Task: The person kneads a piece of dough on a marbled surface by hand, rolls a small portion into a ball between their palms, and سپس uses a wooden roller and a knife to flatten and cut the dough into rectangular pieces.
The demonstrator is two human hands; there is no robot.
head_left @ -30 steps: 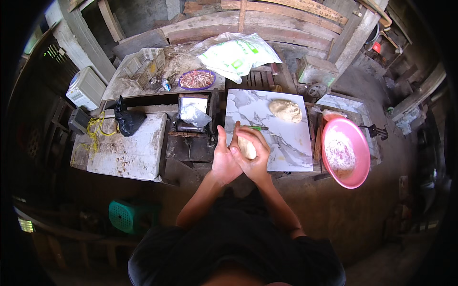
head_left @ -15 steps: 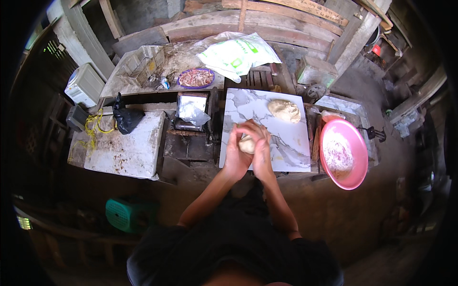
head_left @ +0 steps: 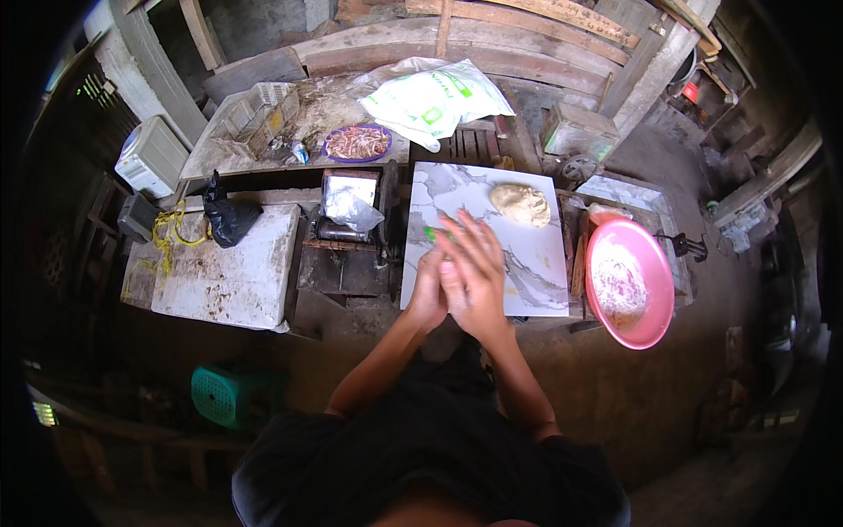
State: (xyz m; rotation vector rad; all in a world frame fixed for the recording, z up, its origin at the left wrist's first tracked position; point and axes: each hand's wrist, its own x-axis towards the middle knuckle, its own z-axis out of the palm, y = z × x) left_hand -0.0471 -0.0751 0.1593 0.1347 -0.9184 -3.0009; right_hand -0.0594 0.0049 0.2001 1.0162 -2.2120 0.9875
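Observation:
My hands are pressed together over the near left part of a white, grey-veined marble-look slab (head_left: 518, 288). My left hand (head_left: 428, 288) lies underneath, its fingers mostly covered. Laid across it is my right hand (head_left: 475, 269), with fingers stretched out toward the far side. The ball of dough that showed between the palms a moment ago is hidden by them now. A larger lump of pale dough (head_left: 520, 204) rests at the slab's far right. A small bright green spot shows beside my left fingertips; I cannot tell what it is.
Right of the slab stands a pink basin (head_left: 665, 294) with white flour in it. To the left are a metal roller machine (head_left: 347, 232) and a black plastic bag (head_left: 232, 220). Behind lie a purple-rimmed plate (head_left: 358, 160) of shredded food and a white-green sack (head_left: 430, 97).
My right hand has turned over the left, its fingers straightening forward. The small dough ball has gone out of sight between the palms. The larger dough lump stays in place.

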